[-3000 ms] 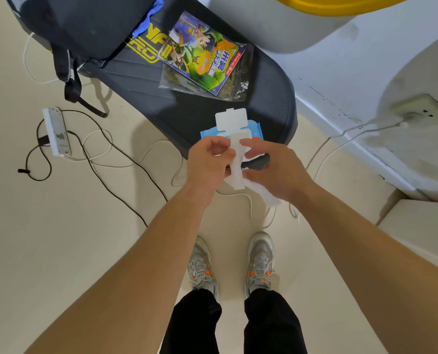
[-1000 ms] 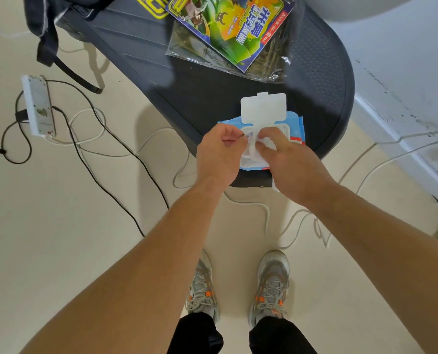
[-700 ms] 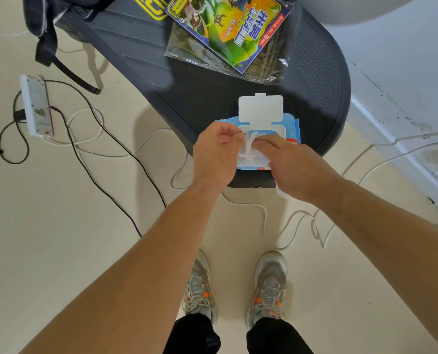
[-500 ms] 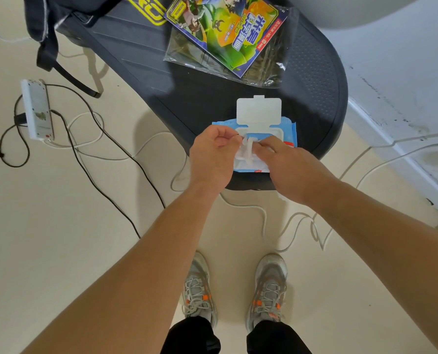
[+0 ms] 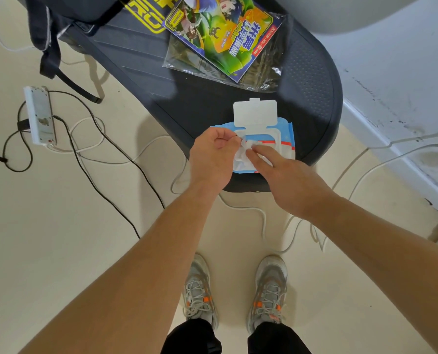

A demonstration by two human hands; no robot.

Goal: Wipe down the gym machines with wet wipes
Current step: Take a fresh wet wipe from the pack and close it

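- The dark machine surface (image 5: 312, 80) served as a stand, carrying the wipes pack (image 5: 286, 134) at its near edge, within easy reach.
- The right hand (image 5: 289, 182) had its fingers (image 5: 263, 149) nearly straight, tips resting on the wipe (image 5: 240, 154) at the pack's opening. It seemed to be steadying things and gripped nothing visible.
- The left hand (image 5: 210, 159) had its fingers curled, thumb and forefinger pinching the wipe, probably to draw 1 sheet free.
- The pack lay flat, its lid (image 5: 254, 111) flipped back to expose the opening.
- The wipe was bunched between the 2 hands, over the pack.
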